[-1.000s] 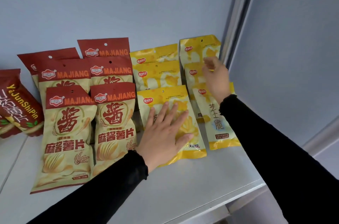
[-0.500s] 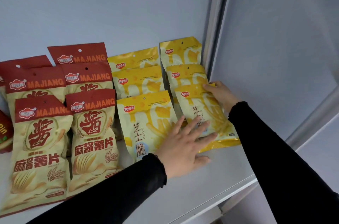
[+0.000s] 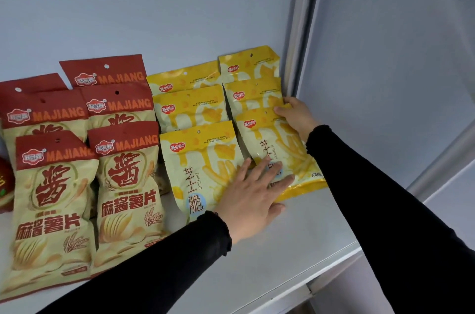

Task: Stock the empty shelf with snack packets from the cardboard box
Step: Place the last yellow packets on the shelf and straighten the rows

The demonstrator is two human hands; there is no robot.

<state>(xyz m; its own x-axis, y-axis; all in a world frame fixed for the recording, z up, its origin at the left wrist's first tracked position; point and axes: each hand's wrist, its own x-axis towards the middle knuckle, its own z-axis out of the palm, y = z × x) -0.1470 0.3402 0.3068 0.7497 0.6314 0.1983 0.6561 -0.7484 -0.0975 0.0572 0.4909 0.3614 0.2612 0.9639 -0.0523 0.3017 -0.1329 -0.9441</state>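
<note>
My right hand (image 3: 298, 118) grips the top right edge of the front yellow plastic snack packet (image 3: 280, 149), hard against the grey upright post (image 3: 300, 31); my left hand (image 3: 249, 198) lies flat, fingers spread, across its lower edge. Bare white shelf (image 3: 295, 244) remains in front. My left palm hides its bottom left corner. It lies flat, top pointing toward the back wall.

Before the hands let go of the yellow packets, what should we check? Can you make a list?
1. Left hand flat across both front yellow packets: ok.
2. Right hand touching the right front packet at its top corner: ok.
3. Right front packet straight like the left front packet: not ok, it tilts.
4. Packets fully on the shelf: ok.
5. Cardboard box within reach: cannot tell, not in view.
</note>
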